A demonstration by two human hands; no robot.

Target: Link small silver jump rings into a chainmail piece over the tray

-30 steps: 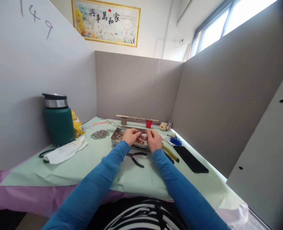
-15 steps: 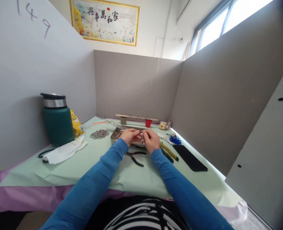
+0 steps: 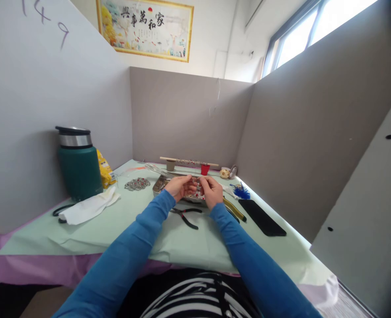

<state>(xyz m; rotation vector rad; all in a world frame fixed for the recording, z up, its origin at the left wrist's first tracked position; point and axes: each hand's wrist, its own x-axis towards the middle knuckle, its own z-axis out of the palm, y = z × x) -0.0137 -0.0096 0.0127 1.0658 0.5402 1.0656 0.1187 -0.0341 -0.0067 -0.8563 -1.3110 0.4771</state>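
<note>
Both of my hands are raised over a shallow metal tray (image 3: 156,191) that holds small beads. My left hand (image 3: 179,187) is closed, thumb and forefinger pinched; whatever is between its fingertips is too small to make out. Close to it on the right, my right hand (image 3: 212,191) pinches a small silver-and-red beaded piece (image 3: 197,187), which hangs between the two hands. Just below the tray lie black-handled pliers (image 3: 186,215), their jaws towards my left wrist. Yellow-handled pliers (image 3: 235,209) lie beside my right wrist, partly hidden by it.
To the left are a green flask (image 3: 79,170), a white cloth (image 3: 89,207) and a beaded heap (image 3: 137,184). Behind the tray, a beaded stick (image 3: 189,162) spans a grey cup (image 3: 171,165) and a red cup (image 3: 205,169). A black phone (image 3: 262,217) and blue tassel (image 3: 241,191) lie right.
My hands have moved slightly apart at the fingertips. The right hand has shifted a little to the right, and the beaded piece sits slightly higher.
</note>
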